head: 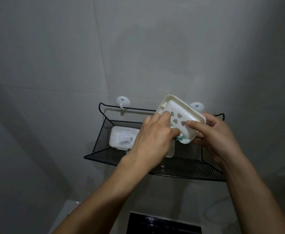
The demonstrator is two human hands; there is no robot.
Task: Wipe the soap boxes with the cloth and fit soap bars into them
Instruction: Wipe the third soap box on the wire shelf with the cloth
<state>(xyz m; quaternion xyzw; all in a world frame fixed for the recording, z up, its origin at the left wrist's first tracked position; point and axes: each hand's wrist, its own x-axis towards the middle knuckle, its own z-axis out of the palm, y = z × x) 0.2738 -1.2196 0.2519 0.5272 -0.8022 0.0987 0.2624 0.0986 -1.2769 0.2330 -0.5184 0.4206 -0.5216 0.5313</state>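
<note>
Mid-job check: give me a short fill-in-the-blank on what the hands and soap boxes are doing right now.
1. The cream soap box is held tilted by the ____ hand.
2. The holes in the cream soap box are shaped like ____.
3. The left hand presses a cloth against the box's ____ side.
4. The clear lidded box sits inside the black mesh ____ on the wall.

Missing words: right; hearts; inner; basket
</note>
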